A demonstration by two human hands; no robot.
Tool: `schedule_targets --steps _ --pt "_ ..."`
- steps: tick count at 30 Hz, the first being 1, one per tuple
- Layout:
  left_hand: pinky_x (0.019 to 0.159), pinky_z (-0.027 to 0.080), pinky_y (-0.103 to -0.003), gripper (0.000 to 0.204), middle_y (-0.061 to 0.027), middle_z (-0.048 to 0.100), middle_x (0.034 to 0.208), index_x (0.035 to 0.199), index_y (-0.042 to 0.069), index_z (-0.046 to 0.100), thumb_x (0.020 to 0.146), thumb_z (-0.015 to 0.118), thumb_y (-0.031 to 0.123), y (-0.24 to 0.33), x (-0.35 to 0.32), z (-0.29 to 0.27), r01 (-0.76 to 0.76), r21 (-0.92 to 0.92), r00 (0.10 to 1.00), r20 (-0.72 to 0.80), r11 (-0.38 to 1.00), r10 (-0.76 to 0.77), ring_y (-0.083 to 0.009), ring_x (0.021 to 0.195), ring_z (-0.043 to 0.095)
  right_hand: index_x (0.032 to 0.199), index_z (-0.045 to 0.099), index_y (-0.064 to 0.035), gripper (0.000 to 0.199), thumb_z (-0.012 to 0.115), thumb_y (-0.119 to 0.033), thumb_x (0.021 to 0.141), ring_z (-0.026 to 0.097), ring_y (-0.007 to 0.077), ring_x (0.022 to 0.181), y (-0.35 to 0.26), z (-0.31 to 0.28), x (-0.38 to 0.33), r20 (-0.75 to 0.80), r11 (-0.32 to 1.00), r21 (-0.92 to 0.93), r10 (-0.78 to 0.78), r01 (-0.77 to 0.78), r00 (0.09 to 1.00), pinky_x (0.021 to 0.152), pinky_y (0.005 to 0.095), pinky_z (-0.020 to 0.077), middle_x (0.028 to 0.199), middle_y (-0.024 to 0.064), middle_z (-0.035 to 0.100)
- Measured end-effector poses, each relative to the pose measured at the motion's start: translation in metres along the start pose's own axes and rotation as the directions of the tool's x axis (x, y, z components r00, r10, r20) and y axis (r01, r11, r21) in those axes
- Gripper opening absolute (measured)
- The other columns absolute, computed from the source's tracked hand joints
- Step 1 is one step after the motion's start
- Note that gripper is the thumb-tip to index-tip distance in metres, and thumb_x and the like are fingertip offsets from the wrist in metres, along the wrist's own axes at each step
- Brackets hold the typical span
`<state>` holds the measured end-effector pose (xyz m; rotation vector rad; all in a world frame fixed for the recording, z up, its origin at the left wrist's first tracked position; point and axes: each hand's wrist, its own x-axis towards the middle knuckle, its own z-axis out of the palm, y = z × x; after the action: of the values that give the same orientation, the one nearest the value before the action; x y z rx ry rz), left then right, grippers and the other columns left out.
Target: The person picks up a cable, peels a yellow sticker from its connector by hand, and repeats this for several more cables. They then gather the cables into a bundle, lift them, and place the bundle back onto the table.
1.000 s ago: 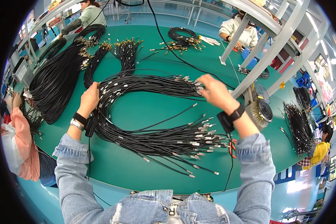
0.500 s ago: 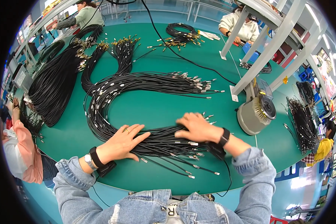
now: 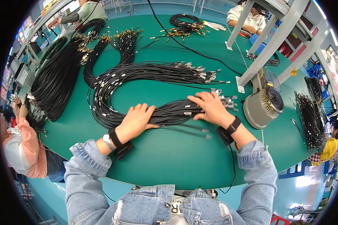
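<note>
A thick bundle of thin black cables [image 3: 172,112] with small silvery end connectors curves in a C shape on the green table. My left hand [image 3: 137,120] is wrapped over its near arm, thumb on the near side and fingers across the top. Close to the connector ends [image 3: 229,100], my right hand [image 3: 211,108] clasps the same bundle from above. Between the two hands the cables lie pressed together. A few loose ends, blurred by motion, stick out on the near side. The bundle's far arm [image 3: 157,73] lies untouched.
More black cable bundles [image 3: 54,86] lie at the left, some with gold-coloured ends. A coil of cables [image 3: 184,20] and white gloves [image 3: 214,25] are at the back. A grey round machine [image 3: 262,108] stands right, beside metal frame legs [image 3: 276,45]. Other people work around the table.
Both hands have moved away from me, drawing the spread near cables into a tighter bundle. My right hand has shifted right, toward the connector ends.
</note>
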<state>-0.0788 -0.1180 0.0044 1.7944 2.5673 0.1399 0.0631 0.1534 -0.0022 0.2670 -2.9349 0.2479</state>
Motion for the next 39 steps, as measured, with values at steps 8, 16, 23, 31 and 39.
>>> schedule_targets --steps 8,16,23,31,39 --pt "0.082 0.045 -0.040 0.057 -0.0128 0.054 0.100 0.113 0.002 0.050 0.074 0.071 0.037 -0.036 -0.028 -0.006 -0.079 -0.192 0.994 -0.086 0.978 0.063 -0.0313 0.094 0.053 0.110 0.059 -0.0074 0.041 0.072 -0.019 0.072 0.052 0.0294 0.096 -0.060 -0.009 -0.009 -0.231 0.984 0.178 0.028 0.014 0.973 0.083 0.0396 0.0404 0.101 0.0096 0.057" --pt "0.079 0.046 -0.041 0.051 -0.0145 0.057 0.092 0.105 0.001 0.053 0.079 0.066 0.043 -0.050 -0.025 0.004 -0.106 -0.102 0.994 -0.030 0.989 0.104 -0.0325 0.088 0.056 0.080 0.058 -0.0021 0.008 0.059 -0.010 0.080 0.057 0.0240 0.083 -0.135 0.044 0.034 -0.056 0.992 0.048 -0.115 0.118 0.992 0.069 0.0345 0.0419 0.083 0.0100 0.058" --pt "0.079 0.047 -0.042 0.051 -0.0158 0.056 0.087 0.100 -0.001 0.052 0.079 0.065 0.044 -0.055 -0.022 -0.007 -0.096 -0.132 0.991 0.082 0.987 0.107 -0.0336 0.087 0.056 0.077 0.052 0.0000 0.009 0.052 -0.006 0.083 0.058 0.0246 0.070 -0.150 0.042 0.043 -0.078 0.986 0.096 -0.128 0.135 0.989 0.060 0.0368 0.0427 0.071 0.0118 0.058" --pt "0.081 0.046 -0.041 0.055 -0.0163 0.056 0.096 0.103 -0.001 0.048 0.074 0.072 0.038 -0.055 -0.027 -0.012 -0.071 -0.196 0.973 0.201 0.978 0.111 -0.0339 0.093 0.054 0.084 0.050 0.0054 0.018 0.051 -0.012 0.086 0.056 0.0351 0.058 -0.200 -0.009 0.021 0.377 0.498 0.831 -0.175 -0.248 0.909 0.055 0.0419 0.0426 0.061 0.0186 0.056" --pt "0.082 0.047 -0.041 0.054 -0.0163 0.057 0.099 0.107 0.000 0.046 0.074 0.073 0.032 -0.060 -0.024 -0.016 -0.168 -0.174 0.943 0.257 0.970 0.209 -0.0338 0.096 0.055 0.093 0.051 0.0028 0.016 0.049 -0.012 0.089 0.056 0.0348 0.061 -0.199 -0.025 0.000 0.308 0.555 0.822 -0.243 -0.128 0.920 0.058 0.0413 0.0429 0.066 0.0178 0.058"
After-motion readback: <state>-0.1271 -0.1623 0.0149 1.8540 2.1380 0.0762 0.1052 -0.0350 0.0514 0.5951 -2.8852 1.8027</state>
